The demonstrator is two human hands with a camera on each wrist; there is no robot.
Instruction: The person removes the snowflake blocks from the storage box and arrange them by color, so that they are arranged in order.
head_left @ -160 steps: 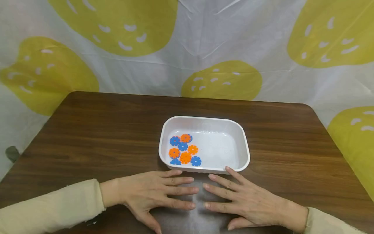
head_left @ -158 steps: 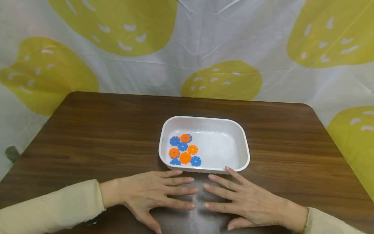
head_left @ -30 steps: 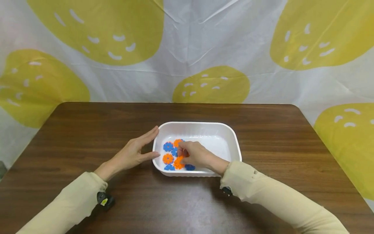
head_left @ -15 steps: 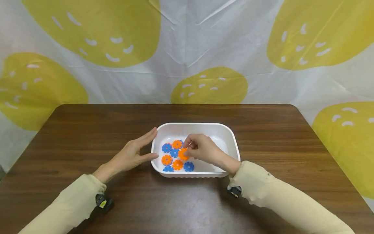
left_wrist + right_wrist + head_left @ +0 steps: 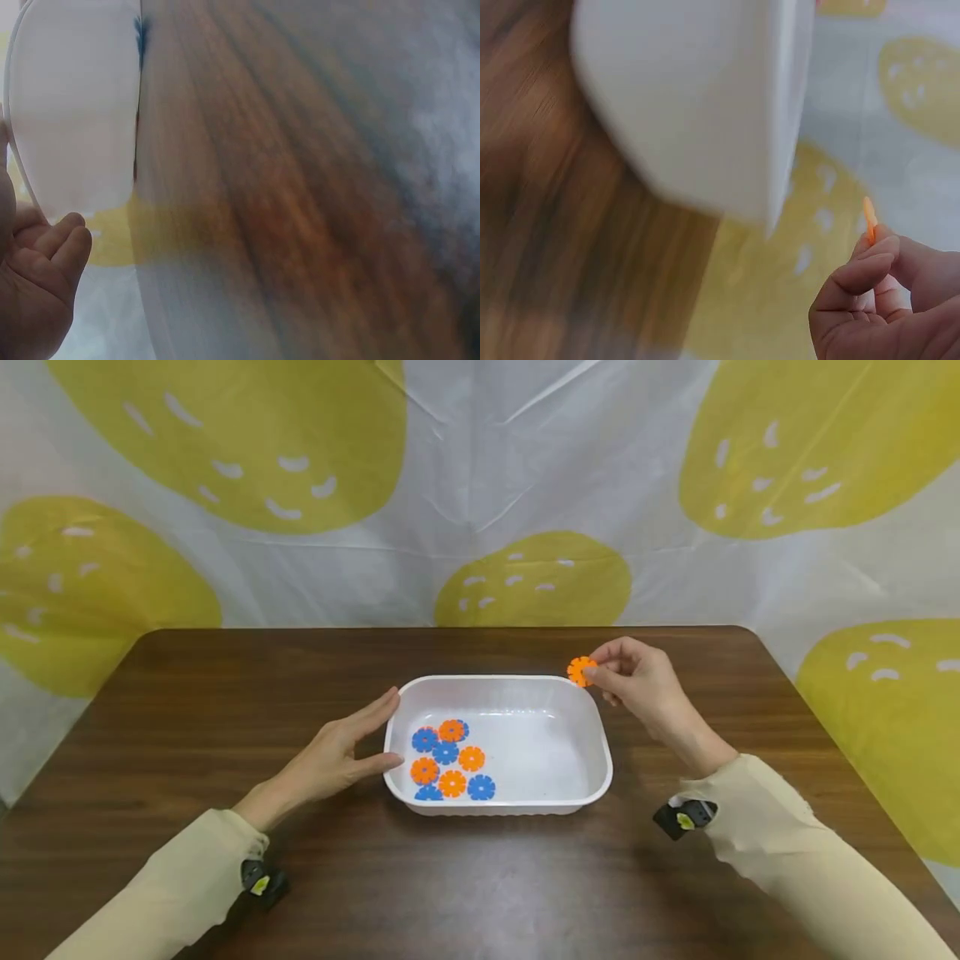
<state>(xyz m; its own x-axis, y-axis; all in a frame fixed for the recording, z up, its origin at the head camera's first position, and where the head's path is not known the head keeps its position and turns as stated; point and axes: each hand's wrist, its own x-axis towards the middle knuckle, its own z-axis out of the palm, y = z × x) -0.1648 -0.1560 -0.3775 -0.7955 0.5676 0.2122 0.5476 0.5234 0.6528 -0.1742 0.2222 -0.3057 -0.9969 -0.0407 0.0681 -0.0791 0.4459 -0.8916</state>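
Observation:
A white plastic basin (image 5: 498, 808) stands on the table, with several blue and orange snowflake building discs (image 5: 452, 783) lying flat in its left part. My left hand (image 5: 330, 758) touches the basin's left end, thumb and straight fingers spread apart on the rim. Between thumb and forefinger, my right hand (image 5: 647, 685) pinches an orange snowflake building disc (image 5: 580, 671) upright, over the basin's far right corner. In the right wrist view, that disc (image 5: 869, 216) appears edge-on above the fingertips. The left wrist view shows the left hand (image 5: 45, 277) beside the basin's wall.
The brown wooden table (image 5: 465, 893) extends around the basin on every side. Behind it hangs a white cloth (image 5: 525, 460) with large yellow shapes. Black wrist cameras (image 5: 684, 818) sit under both sleeves.
My right hand has picked an orange snowflake building disc out of the basin and carried it right and away from me, past the rim. The left hand stays at the basin's left end.

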